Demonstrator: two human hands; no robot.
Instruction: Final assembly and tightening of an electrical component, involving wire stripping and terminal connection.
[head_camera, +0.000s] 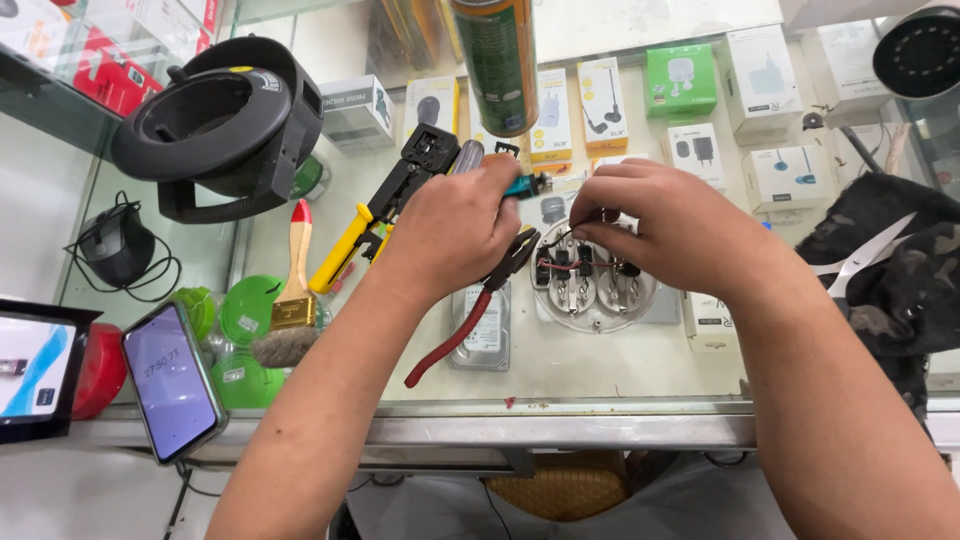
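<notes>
My left hand (455, 225) is clenched around a teal-tipped tool (522, 185), probably a screwdriver, aimed at the round white electrical fitting (592, 285) on the glass counter (600, 375). My right hand (665, 225) pinches a thin wire (575, 228) over it. Fitting open, wires loose: looks mid-job, terminals not finished. Red-handled pliers (470, 310) lie beside it. Tool shaft and terminals mostly hidden by my hands.

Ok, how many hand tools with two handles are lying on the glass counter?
2: red-handled pliers below the left hand, and a yellow-and-black crimping tool to its left. Others may be hidden under the hands.
</notes>
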